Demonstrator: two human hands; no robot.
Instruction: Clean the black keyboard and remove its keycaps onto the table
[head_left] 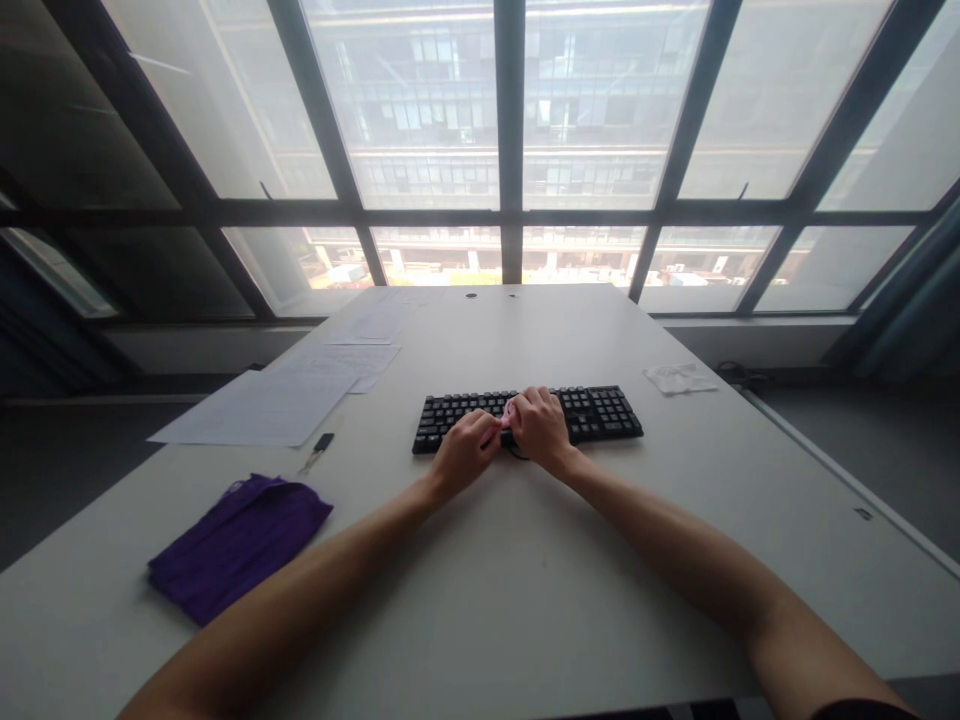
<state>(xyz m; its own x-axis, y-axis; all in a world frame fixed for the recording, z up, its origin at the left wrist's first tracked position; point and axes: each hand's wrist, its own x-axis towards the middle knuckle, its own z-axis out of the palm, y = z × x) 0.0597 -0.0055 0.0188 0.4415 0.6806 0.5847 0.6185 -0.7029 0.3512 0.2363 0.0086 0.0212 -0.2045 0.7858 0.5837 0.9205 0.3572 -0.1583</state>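
Note:
A black keyboard lies flat across the middle of the white table. Over its near middle my two hands meet, hiding some of the keys. My left hand is closed, its fingertips pinched at a small pink piece that looks like a soft strip. Fingers curled, my right hand grips the same pink piece from the other side. Most of that piece is covered by my fingers, so its kind cannot be made out. A bit of black cable shows below the hands at the keyboard's near edge.
A folded purple cloth lies left, beside my left forearm. Behind it are a small brush-like item with a black end and white paper sheets. A crumpled clear wrapper rests at right. Windows stand beyond the table.

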